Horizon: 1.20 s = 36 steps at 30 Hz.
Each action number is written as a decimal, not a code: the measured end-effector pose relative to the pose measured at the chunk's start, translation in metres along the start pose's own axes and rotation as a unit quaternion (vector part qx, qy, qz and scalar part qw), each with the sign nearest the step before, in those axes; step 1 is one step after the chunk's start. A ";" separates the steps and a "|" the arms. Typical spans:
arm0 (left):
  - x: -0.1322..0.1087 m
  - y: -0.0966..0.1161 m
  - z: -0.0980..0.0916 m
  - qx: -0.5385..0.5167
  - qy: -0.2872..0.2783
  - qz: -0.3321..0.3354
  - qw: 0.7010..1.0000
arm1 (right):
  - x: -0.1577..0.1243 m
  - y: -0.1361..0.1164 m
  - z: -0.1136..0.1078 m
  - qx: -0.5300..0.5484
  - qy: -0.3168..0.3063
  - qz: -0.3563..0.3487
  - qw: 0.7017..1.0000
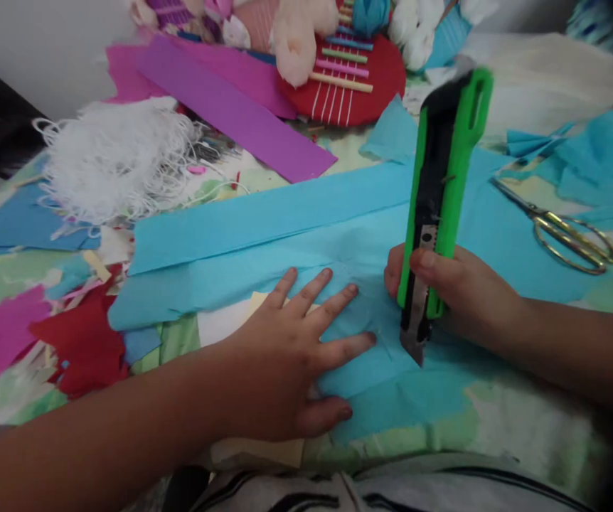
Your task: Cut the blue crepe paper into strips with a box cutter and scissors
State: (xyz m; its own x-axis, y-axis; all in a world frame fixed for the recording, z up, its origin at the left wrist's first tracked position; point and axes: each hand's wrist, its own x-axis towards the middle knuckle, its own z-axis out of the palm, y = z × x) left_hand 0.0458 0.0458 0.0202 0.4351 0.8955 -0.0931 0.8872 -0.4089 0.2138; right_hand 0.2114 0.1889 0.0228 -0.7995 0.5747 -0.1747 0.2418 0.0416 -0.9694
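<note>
Blue crepe paper (264, 267) lies in layers across the middle of the table. My left hand (296, 348) rests flat on its near part, fingers spread, holding nothing. To the right, my right hand (461, 291) is closed around the lower part of a green and black utility knife (434, 192). The knife stands nearly upright, its short blade pointing down just over the blue paper; whether the tip touches cannot be made out. A folded blue strip (269, 210) lies beyond my left hand.
Gold-handled scissors (567, 231) lie at the right. White string (114, 160) is heaped at the back left, beside a purple strip (237, 107). A red disc (386, 78) with yarn bundles sits at the back. Red scraps (85, 338) lie at the left.
</note>
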 end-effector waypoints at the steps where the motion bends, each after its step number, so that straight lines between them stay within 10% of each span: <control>1: 0.000 0.001 -0.001 0.000 -0.002 -0.001 1.000 | 0.002 0.001 -0.001 0.027 0.014 0.029 0.999; 10: 0.001 0.000 -0.002 0.010 -0.011 -0.002 1.000 | 0.014 -0.004 -0.009 0.211 -0.002 0.035 0.977; 36: -0.012 0.002 0.000 0.089 0.010 -0.007 0.996 | 0.014 0.003 -0.007 0.065 0.020 -0.010 0.998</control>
State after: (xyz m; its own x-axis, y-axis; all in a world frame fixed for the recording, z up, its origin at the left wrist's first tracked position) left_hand 0.0421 0.0345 0.0214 0.4209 0.9039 -0.0755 0.9071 -0.4193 0.0374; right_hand 0.2047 0.2028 0.0185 -0.7803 0.6068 -0.1515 0.1509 -0.0524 -0.9872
